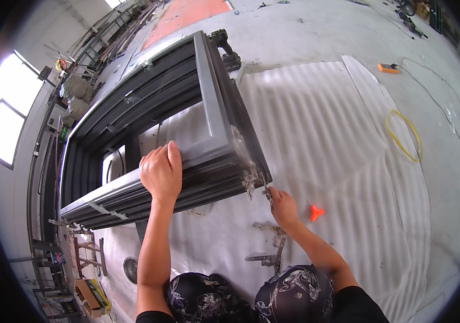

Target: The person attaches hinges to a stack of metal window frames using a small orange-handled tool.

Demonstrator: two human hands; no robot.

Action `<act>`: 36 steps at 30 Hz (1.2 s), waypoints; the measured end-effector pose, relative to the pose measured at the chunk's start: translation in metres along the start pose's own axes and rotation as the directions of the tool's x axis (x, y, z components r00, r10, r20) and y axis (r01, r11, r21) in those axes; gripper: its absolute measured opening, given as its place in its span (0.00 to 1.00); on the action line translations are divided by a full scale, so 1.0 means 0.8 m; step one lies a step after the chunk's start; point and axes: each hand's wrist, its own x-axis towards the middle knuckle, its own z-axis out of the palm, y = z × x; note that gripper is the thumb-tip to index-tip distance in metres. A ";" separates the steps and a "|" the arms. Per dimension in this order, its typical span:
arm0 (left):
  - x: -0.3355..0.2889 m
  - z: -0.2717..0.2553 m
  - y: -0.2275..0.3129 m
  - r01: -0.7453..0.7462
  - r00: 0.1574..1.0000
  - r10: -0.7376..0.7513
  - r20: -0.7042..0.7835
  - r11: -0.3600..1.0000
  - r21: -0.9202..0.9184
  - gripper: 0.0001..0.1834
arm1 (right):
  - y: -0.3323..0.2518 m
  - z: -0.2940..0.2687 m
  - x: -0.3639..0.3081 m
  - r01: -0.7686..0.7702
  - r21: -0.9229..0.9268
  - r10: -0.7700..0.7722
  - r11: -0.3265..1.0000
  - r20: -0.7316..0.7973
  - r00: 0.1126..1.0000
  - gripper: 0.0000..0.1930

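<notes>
A stack of dark grey metal window frames (216,116) stands tilted in front of me. My left hand (161,171) is closed over the near edge of the top frame, thumb up. At the stack's near right corner, my right hand (283,207) pinches a small metal hinge piece (267,195); the fingers partly hide it. Beside it, other metal hinge fittings (249,177) hang at the frame corners. Between my right forearm and my knees, several loose metal hinge arms (272,253) lie on the white foam sheet.
An orange three-armed piece (316,212) lies right of my right hand on the foam sheet (316,124). Behind the stack stands a dark cordless drill (227,51). Farther right are a yellow loop (404,137) and an orange device (388,68) with a cable. A cardboard box (92,297) sits lower left.
</notes>
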 end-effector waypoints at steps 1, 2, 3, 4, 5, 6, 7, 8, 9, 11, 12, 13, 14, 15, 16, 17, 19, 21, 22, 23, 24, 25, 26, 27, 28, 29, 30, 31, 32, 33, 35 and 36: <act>0.000 0.000 0.002 0.001 1.000 -0.001 -0.002 1.000 0.003 0.22 | -0.002 -0.001 -0.002 -0.002 0.005 0.002 1.000 -0.015 1.000 0.20; 0.001 -0.001 0.004 0.002 1.000 -0.002 0.000 1.000 -0.004 0.23 | -0.004 -0.003 0.000 0.001 0.006 -0.001 1.000 -0.015 1.000 0.20; 0.003 -0.001 0.004 0.003 1.000 -0.003 0.002 1.000 -0.011 0.23 | -0.006 -0.005 0.002 0.018 -0.024 -0.019 1.000 -0.044 0.999 0.15; 0.003 0.000 0.003 -0.018 0.999 0.018 -0.029 1.000 -0.014 0.23 | -0.007 -0.006 0.002 0.033 -0.056 -0.037 0.998 -0.070 0.997 0.11; 0.003 -0.001 0.002 -0.016 0.999 0.015 -0.029 1.000 -0.015 0.23 | -0.008 -0.007 0.002 0.033 -0.057 -0.037 0.998 -0.068 0.997 0.11; 0.002 -0.002 0.002 -0.015 1.000 0.015 -0.022 1.000 -0.016 0.23 | -0.008 -0.008 0.003 0.038 -0.061 -0.041 0.997 -0.041 0.998 0.11; 0.002 -0.002 0.001 -0.015 1.000 0.014 -0.019 1.000 -0.018 0.23 | -0.008 -0.011 0.005 0.045 -0.066 -0.046 0.997 -0.015 0.999 0.11; 0.002 -0.003 0.002 -0.014 1.000 0.013 -0.021 1.000 -0.020 0.23 | -0.009 -0.014 0.006 0.046 -0.069 -0.048 0.997 -0.016 0.999 0.11; 0.001 -0.002 0.002 -0.025 0.999 0.024 -0.041 1.000 -0.017 0.23 | -0.011 -0.018 0.006 0.019 -0.058 -0.018 0.998 0.024 1.000 0.11; 0.002 -0.001 0.002 -0.041 0.997 0.040 -0.062 0.999 -0.017 0.22 | -0.001 -0.022 0.010 -0.011 -0.049 0.013 0.999 0.058 0.998 0.10; 0.002 0.001 0.002 -0.050 0.996 0.049 -0.073 0.999 -0.016 0.22 | 0.021 -0.020 0.013 0.040 0.026 -0.041 0.999 0.038 0.998 0.09; 0.002 0.001 0.002 -0.058 0.995 0.057 -0.084 0.998 -0.013 0.22 | 0.033 -0.020 0.019 0.094 0.101 -0.096 0.990 0.014 0.995 0.09; 0.003 0.002 0.005 -0.060 0.995 0.058 -0.087 0.998 -0.019 0.22 | 0.033 -0.029 0.030 0.092 0.096 -0.094 0.991 0.010 0.996 0.09; 0.003 0.001 0.008 -0.043 0.997 0.042 -0.067 0.999 -0.013 0.22 | 0.035 -0.039 0.046 -0.038 0.083 0.037 0.996 0.017 0.999 0.09; 0.002 0.004 0.010 -0.027 0.999 0.027 -0.047 1.000 -0.008 0.22 | 0.036 -0.047 0.064 -0.169 0.070 0.168 0.983 0.021 0.986 0.10; 0.001 0.001 0.009 -0.033 0.998 0.032 -0.045 0.999 -0.007 0.22 | 0.031 -0.047 0.081 -0.173 0.074 0.172 0.982 0.019 0.985 0.10; -0.002 -0.002 0.002 0.003 1.000 -0.003 -0.025 1.000 -0.014 0.21 | 0.019 -0.041 0.115 -0.190 0.131 0.180 0.973 0.080 0.980 0.11; -0.004 -0.002 -0.004 -0.023 0.998 0.023 -0.054 1.000 0.000 0.19 | 0.023 -0.021 0.149 -0.268 0.142 0.238 0.953 0.196 0.951 0.11; -0.007 -0.005 -0.011 -0.037 0.998 0.038 -0.052 0.999 0.011 0.19 | 0.023 0.005 0.164 -0.343 0.146 0.282 0.928 0.327 0.902 0.12; -0.003 -0.003 -0.007 -0.052 0.997 0.052 -0.065 0.999 0.001 0.19 | 0.033 0.017 0.174 -0.328 0.147 0.271 0.933 0.312 0.911 0.12; 0.001 -0.006 -0.001 -0.071 0.995 0.070 -0.076 0.997 -0.011 0.18 | 0.047 0.033 0.175 -0.418 0.312 0.306 0.853 0.350 0.885 0.13; 0.004 0.000 0.003 -0.072 0.991 0.071 -0.110 0.997 -0.006 0.18 | 0.064 0.045 0.179 -0.491 0.456 0.331 0.743 0.386 0.861 0.14; 0.014 -0.001 0.014 -0.069 0.992 0.067 -0.105 0.997 -0.018 0.19 | 0.086 0.049 0.187 -0.494 0.482 0.348 0.724 0.363 0.864 0.14; 0.016 0.006 0.023 -0.068 0.995 0.066 -0.079 0.997 -0.025 0.19 | 0.108 0.057 0.186 -0.511 0.509 0.371 0.692 0.356 0.858 0.15; 0.011 0.002 0.012 -0.075 0.991 0.072 -0.111 0.997 -0.021 0.19 | 0.084 0.067 0.179 -0.495 0.478 0.355 0.725 0.356 0.864 0.15; 0.008 -0.004 0.008 -0.052 0.995 0.051 -0.085 0.999 -0.006 0.19 | 0.072 0.068 0.173 -0.478 0.437 0.351 0.762 0.342 0.872 0.15; 0.008 -0.009 0.004 -0.048 0.995 0.049 -0.085 0.999 0.009 0.19 | 0.063 0.071 0.174 -0.433 0.391 0.326 0.812 0.312 0.893 0.15; 0.009 -0.006 0.007 -0.045 0.994 0.044 -0.097 0.999 -0.003 0.19 | 0.071 0.064 0.179 -0.385 0.327 0.309 0.863 0.262 0.914 0.15; 0.006 -0.010 0.003 -0.042 0.994 0.042 -0.105 0.999 -0.001 0.19 | 0.057 0.062 0.176 -0.372 0.288 0.293 0.882 0.284 0.913 0.15; 0.003 -0.010 -0.002 -0.039 0.994 0.039 -0.103 0.999 0.003 0.18 | 0.043 0.058 0.170 -0.375 0.235 0.308 0.897 0.279 0.910 0.15; 0.003 -0.011 0.003 -0.048 0.990 0.045 -0.131 0.999 -0.018 0.17 | 0.040 0.045 0.164 -0.348 0.120 0.316 0.930 0.225 0.922 0.16; 0.005 -0.015 0.006 -0.033 0.993 0.029 -0.118 0.999 -0.032 0.17 | 0.038 0.037 0.165 -0.336 0.117 0.308 0.934 0.207 0.929 0.16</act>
